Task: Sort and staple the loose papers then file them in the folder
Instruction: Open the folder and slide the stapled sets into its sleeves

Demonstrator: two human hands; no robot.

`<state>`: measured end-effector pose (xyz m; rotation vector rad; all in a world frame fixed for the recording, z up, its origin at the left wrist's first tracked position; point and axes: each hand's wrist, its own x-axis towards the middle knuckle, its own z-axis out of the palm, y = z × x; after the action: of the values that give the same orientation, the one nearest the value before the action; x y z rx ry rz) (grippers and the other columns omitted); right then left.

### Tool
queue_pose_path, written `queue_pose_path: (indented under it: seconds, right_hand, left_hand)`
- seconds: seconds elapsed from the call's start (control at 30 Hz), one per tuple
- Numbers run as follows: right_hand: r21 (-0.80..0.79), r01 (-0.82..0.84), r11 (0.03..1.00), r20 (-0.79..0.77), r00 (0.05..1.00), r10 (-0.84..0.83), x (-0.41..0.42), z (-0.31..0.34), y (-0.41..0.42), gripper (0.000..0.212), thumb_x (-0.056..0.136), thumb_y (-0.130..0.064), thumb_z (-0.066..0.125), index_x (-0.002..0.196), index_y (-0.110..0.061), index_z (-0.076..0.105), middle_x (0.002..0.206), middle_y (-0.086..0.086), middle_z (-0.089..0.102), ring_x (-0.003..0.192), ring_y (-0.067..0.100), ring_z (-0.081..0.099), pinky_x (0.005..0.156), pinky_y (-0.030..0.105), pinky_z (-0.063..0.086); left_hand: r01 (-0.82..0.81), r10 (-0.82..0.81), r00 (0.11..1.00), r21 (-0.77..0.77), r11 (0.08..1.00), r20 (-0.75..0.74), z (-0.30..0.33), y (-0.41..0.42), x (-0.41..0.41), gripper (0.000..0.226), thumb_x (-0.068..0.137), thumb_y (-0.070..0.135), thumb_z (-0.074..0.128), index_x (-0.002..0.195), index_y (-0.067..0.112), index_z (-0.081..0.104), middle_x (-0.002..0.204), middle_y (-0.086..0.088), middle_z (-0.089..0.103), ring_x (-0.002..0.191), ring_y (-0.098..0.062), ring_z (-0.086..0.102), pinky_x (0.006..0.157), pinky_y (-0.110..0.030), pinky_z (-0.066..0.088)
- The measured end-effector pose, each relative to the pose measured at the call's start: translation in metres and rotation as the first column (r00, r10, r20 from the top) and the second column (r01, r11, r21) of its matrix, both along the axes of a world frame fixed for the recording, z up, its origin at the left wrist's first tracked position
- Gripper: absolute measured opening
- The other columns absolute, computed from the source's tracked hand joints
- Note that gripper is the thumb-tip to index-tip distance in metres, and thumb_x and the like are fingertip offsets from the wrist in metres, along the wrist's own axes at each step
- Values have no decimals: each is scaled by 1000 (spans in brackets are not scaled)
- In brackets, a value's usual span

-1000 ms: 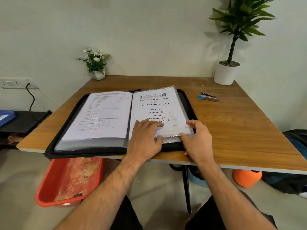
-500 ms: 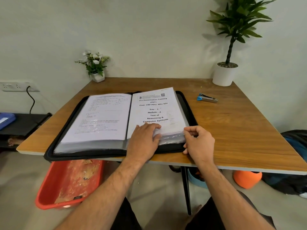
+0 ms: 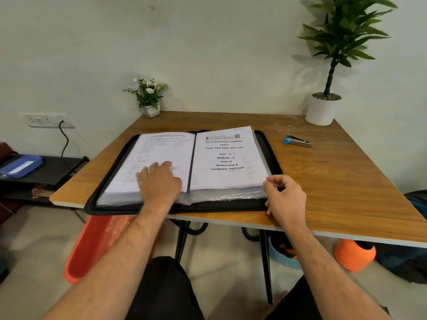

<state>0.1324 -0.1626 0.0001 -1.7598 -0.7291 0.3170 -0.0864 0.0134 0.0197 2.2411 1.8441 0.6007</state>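
A black zip folder [image 3: 270, 153] lies open on the wooden table [image 3: 342, 185], near its front edge. Printed papers sit in its clear sleeves: a handwritten-marked sheet [image 3: 166, 146] on the left and a "Pre Examination Training" title sheet [image 3: 227, 155] on the right. My left hand [image 3: 159, 181] rests flat on the lower part of the left sheet. My right hand [image 3: 286, 199] is at the folder's near right corner, its fingers curled round the folder's edge there. A small silver stapler with a blue tip [image 3: 298, 141] lies on the table to the right of the folder.
A white pot with a tall green plant [image 3: 322, 109] stands at the back right corner, a small flower pot [image 3: 150, 108] at the back left. Below the table are a red tub [image 3: 92, 245] and an orange object [image 3: 353, 257]. A low dark shelf [image 3: 50, 169] is on the left.
My left hand slid from the right sheet's lower edge across to the left sheet. My right hand let go of the sleeve corner and shifted to the folder's right edge.
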Motion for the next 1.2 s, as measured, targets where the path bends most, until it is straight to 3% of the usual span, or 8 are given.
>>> queue_pose_path:
  seconds: [0.1,0.2,0.3,0.5,0.7,1.0,1.1,1.2]
  right_hand:
    - [-26,11,1000,21,1000,-10,0,0,-2,11,96,-20,65,106,-17,65,96,-5,67,47,6,61,40,18,48]
    - [-42,22,999,45,999,-20,0,1,-2,9,96,-19,64,105,-17,66,95,-4,67,51,10,63,40,19,48]
    - [-34,31,999,29,999,-30,-1,1,-1,7,95,-18,63,101,-19,67,94,-3,69,55,15,64,39,20,48]
    - [-37,2,999,28,1000,-1,-9,1,4,6,96,-17,63,100,-19,67,91,-2,69,56,15,64,39,19,48]
    - [-33,-7,999,30,1000,8,-10,3,5,7,96,-17,63,102,-18,67,86,-1,69,57,15,64,39,19,48]
    - [-24,0,1000,31,1000,0,-9,3,6,7,96,-16,62,100,-18,67,82,-1,69,53,14,63,38,20,48]
    - [-18,-1,1000,31,1000,1,-9,3,6,6,96,-16,62,100,-18,67,85,-2,68,54,14,64,38,20,49]
    - [-15,0,1000,28,1000,0,-7,1,5,6,96,-16,62,101,-18,67,85,-3,68,54,13,63,38,20,49]
  left_hand:
    - [-282,238,955,-288,915,-178,5,25,-29,65,94,45,52,152,21,36,160,-22,27,149,-46,17,121,-61,9]
    - [-324,279,946,-408,854,-167,11,35,-41,95,87,69,58,159,19,21,164,-29,10,151,-50,5,119,-68,5]
    - [-345,307,939,-417,841,-158,14,38,-48,115,73,80,65,158,19,21,161,-28,21,148,-49,17,115,-71,16]
    - [-404,382,915,-294,866,-133,17,42,-74,113,60,84,73,142,14,40,141,-19,42,130,-36,38,105,-52,35]
    - [-355,384,922,-289,889,49,20,50,-83,87,79,51,82,142,9,40,142,-20,41,130,-37,37,96,-47,43]
    - [-432,469,875,-246,868,120,18,61,-99,48,89,13,62,134,6,49,141,-26,40,127,-41,39,101,-46,41]
    - [-456,568,762,-365,812,311,14,67,-113,42,80,8,68,120,2,58,123,-25,60,104,-40,61,84,-47,56]
    - [-263,611,521,-569,779,596,19,67,-112,29,80,-1,74,107,-2,64,102,-16,71,81,-29,66,75,-38,57]
